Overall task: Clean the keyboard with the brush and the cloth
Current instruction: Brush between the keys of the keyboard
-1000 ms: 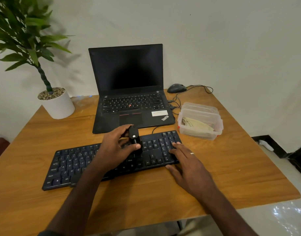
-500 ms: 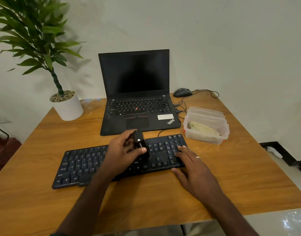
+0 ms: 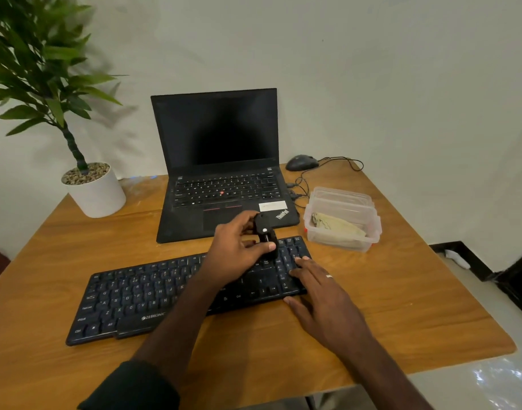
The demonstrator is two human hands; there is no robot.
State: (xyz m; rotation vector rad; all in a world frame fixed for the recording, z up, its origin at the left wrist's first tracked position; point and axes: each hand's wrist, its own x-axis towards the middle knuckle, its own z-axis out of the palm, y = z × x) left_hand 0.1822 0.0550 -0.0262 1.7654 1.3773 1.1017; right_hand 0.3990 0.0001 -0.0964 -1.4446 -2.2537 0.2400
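Left hand (image 3: 239, 250): my fingers and thumb are curled round the small black brush (image 3: 265, 236), which stands upright with its working end down on the keys.
Right hand (image 3: 318, 294): lying flat and spread, fingers straight, pressing the keyboard's 3 o'clock end; it holds nothing.
Keyboard (image 3: 141, 297): black, lying slightly askew on the counter (image 3: 386, 306), directly at my 12 o'clock.
Brush position: over the keys just left of the right-hand block, toward 1 o'clock.
Cloth (image 3: 338, 227): folded inside the clear plastic box (image 3: 342, 241) at 2 o'clock, not yet taken out.
Laptop (image 3: 221, 173): open, just behind the keyboard at 12 o'clock; its front edge is near the brush.
Risk, slip: if my right hand eases off, I reckon brushing could skid the keyboard.
Risk, debris: strokes flicked toward 12 o'clock could send dust onto the laptop.
Risk, keys: pressing too hard might catch a keycap.
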